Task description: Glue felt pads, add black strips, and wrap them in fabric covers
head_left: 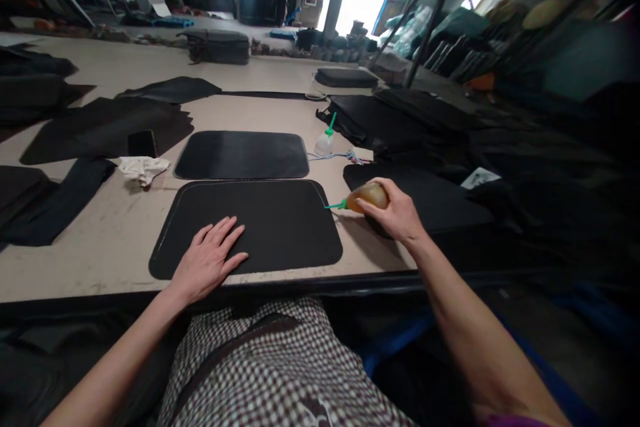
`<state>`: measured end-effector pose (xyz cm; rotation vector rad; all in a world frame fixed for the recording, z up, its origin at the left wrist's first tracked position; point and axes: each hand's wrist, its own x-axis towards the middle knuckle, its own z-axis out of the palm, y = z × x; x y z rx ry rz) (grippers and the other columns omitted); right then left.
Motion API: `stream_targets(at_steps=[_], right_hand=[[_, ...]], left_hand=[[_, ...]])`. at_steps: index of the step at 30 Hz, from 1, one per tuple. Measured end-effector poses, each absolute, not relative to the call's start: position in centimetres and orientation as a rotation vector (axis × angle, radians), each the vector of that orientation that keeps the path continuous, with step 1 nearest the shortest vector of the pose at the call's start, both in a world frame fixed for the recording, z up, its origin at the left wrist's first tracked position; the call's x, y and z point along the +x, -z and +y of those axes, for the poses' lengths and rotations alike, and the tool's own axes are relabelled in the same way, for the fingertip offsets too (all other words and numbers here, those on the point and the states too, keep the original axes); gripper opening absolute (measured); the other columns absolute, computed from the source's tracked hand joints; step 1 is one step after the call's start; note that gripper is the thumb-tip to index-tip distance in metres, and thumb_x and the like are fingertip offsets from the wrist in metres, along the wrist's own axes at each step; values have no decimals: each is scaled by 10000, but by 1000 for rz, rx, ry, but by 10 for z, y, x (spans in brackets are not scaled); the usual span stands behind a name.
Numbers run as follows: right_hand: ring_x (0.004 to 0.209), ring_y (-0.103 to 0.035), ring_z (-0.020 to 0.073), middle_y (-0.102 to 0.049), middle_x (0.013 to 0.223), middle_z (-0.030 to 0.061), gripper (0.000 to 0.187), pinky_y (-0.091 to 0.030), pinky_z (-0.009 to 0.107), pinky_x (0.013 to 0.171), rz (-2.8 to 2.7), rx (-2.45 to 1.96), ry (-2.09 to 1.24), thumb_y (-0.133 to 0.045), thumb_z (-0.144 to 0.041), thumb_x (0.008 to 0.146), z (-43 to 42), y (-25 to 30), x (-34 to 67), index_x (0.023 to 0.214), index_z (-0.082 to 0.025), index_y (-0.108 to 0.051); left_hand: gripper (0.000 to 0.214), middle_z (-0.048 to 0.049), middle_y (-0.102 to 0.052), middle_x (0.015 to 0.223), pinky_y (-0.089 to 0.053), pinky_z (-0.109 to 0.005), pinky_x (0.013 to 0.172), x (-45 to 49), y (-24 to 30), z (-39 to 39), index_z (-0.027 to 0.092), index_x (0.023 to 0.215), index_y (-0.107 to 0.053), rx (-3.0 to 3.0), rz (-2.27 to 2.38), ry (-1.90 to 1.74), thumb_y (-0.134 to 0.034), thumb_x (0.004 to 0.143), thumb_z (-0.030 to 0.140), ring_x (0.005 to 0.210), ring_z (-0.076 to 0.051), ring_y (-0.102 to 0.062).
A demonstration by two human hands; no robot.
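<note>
My left hand (210,261) lies flat and open on a black rounded panel (280,220) at the near edge of the table. My right hand (395,213) is wrapped round an amber squeeze bottle (367,197) lying sideways. Its green nozzle (336,205) points left and touches the panel's right edge. A second black rounded panel (243,155) lies just beyond the first one.
A clear squeeze bottle with a green nozzle (326,140) stands behind the panels, beside a loose cord (340,157). A crumpled white rag (144,168) and a black phone (142,143) lie to the left. Black fabric pieces (100,127) and stacks (410,117) cover both sides of the beige table (100,253).
</note>
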<state>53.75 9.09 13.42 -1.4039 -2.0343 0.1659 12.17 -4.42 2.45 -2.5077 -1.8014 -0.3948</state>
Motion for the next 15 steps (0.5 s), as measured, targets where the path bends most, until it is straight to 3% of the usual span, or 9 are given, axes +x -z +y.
stream_targets(at_steps=[15], right_hand=[[970,-666,268,-684,1103,54,486,-552,398,859,-1888,-1518,-608,-749,-547,826,-22,-124,565,1188,-243,-633]], left_hand=[[650,-101,-356,1656,-250,-519,1236,118,-22,-43,249,1552,-448,-2566,-1804,465,-347,1025,615,1537,-285,-309]])
